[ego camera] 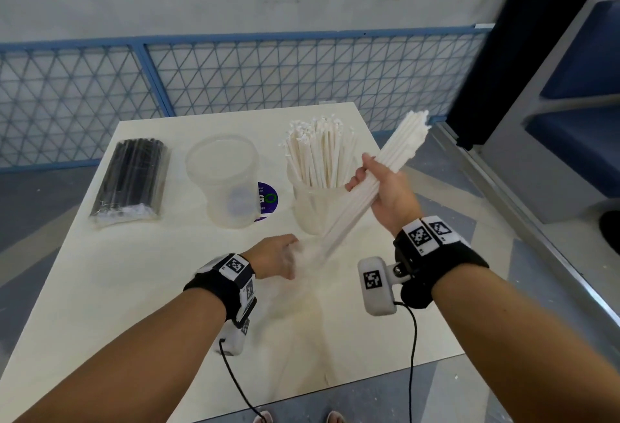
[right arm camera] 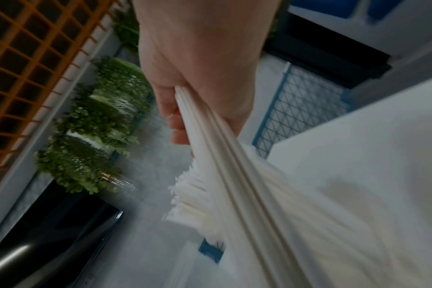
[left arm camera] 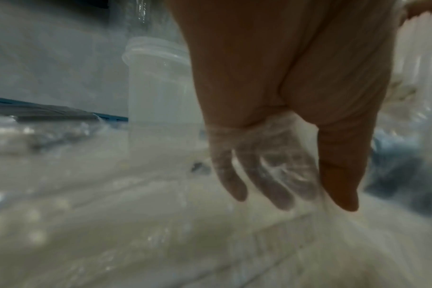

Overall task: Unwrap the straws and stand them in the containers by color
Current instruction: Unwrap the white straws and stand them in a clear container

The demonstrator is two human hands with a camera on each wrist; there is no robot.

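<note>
My right hand (ego camera: 369, 175) grips a bundle of white straws (ego camera: 404, 149) tilted up to the right above the table; the right wrist view shows the same hand (right arm camera: 183, 120) curled round the bundle (right arm camera: 237, 175). My left hand (ego camera: 280, 254), low over the table, pinches the clear plastic wrapper (ego camera: 310, 256) at the bundle's lower end. In the blurred left wrist view the left hand (left arm camera: 313, 194) has its fingers (left arm camera: 259, 175) behind the wrapper film (left arm camera: 271, 136). A clear container (ego camera: 317, 211) holds several white straws (ego camera: 318, 154). Another clear container (ego camera: 223, 181) stands empty. A wrapped pack of black straws (ego camera: 129, 181) lies at the left.
The pale table (ego camera: 134, 305) has bare room in front of the containers. A purple sticker (ego camera: 268, 199) lies between the containers. A blue mesh fence (ego camera: 235, 73) runs behind the table, and a grey and blue seat (ego camera: 570, 120) stands at the right.
</note>
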